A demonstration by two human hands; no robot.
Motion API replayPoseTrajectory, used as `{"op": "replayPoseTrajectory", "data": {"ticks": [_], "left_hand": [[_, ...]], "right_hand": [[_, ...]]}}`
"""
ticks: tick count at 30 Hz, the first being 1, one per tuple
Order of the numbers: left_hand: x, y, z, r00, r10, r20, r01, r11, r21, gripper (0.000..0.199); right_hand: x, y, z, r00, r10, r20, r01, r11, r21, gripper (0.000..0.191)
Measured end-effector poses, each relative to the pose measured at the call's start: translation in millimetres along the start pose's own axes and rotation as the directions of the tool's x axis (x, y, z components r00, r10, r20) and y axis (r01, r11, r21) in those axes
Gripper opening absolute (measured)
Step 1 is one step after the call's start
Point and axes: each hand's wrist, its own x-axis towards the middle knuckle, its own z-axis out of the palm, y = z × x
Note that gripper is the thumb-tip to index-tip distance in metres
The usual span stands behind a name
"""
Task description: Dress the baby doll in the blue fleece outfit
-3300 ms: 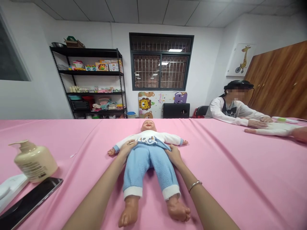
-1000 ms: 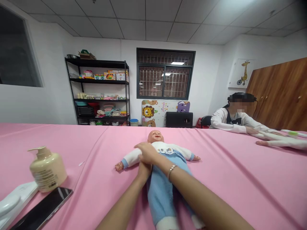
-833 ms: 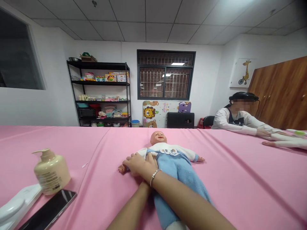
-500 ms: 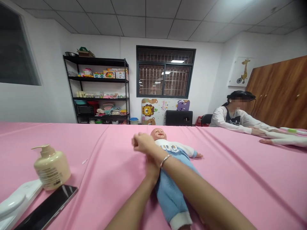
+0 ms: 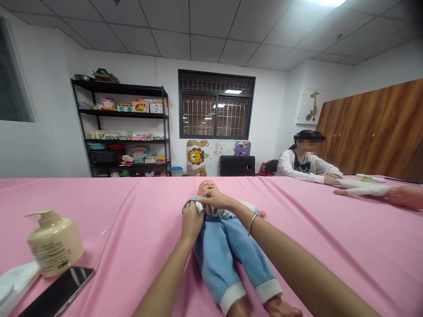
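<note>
Where the pink table (image 5: 330,246) runs out at the near left corner, a white case (image 5: 16,279) lies partly cut off by the frame, with a dark phone (image 5: 57,295) flat just to its right. A cream pump bottle (image 5: 54,244) stands upright just beyond them, its spout pointing left. A small white scrap (image 5: 105,231) lies on the cloth farther in.

At the middle of the table a doll (image 5: 228,246) lies on its back, head far, bare feet near, in blue trousers and a white top. The left hand (image 5: 191,220) is closed around the doll's arm on the left side, which is folded up toward the chest, its blue cuff showing above the knuckles. The right hand (image 5: 218,200), with a bracelet (image 5: 252,222) on its wrist, reaches across the doll's chest and pinches the sleeve near that same cuff, just below the doll's chin. The two hands sit close together, nearly touching.

Against the far wall stand a black shelf (image 5: 122,125) of toys and boxes at left and a barred window (image 5: 216,105) at centre. At the far right a seated person (image 5: 306,160) in a white top rests both hands on a second doll (image 5: 380,191) lying on the table, before wooden panelling (image 5: 380,127).
</note>
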Motion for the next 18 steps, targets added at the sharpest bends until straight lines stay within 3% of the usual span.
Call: {"op": "replayPoseTrajectory", "data": {"ticks": [3,6,8,10,12,16,18], "left_hand": [[5,4,-6.6,0.992,-0.104,0.070,0.111,0.988,-0.105,0.033],[8,1,-8.3,0.948,-0.242,0.209,0.291,0.924,-0.248,0.039],[10,-5,-8.7,0.875,-0.338,0.346,0.471,0.758,-0.452,0.031],[12,-15,-9.7,0.783,-0.402,0.474,0.622,0.501,-0.602,0.020],[14,-22,-11.5,0.728,-0.419,0.543,0.679,0.333,-0.654,0.017],[16,-27,-18.2,0.769,-0.359,0.529,0.629,0.277,-0.726,0.015],[16,-24,-25.4,0.779,-0.311,0.545,0.623,0.282,-0.730,0.024]], "right_hand": [[9,3,1,0.993,0.055,-0.109,-0.047,0.996,0.079,0.043],[18,9,5,0.981,0.121,-0.151,-0.092,0.978,0.187,0.038],[23,12,9,0.973,0.160,-0.165,-0.123,0.969,0.214,0.035],[26,14,13,0.978,0.160,-0.136,-0.126,0.965,0.231,0.028],[31,14,17,0.989,0.135,-0.065,-0.111,0.953,0.283,0.020],[48,8,23,0.995,0.091,0.051,-0.104,0.908,0.406,0.027],[58,7,23,0.995,0.102,0.002,-0.093,0.903,0.420,0.025]]}}
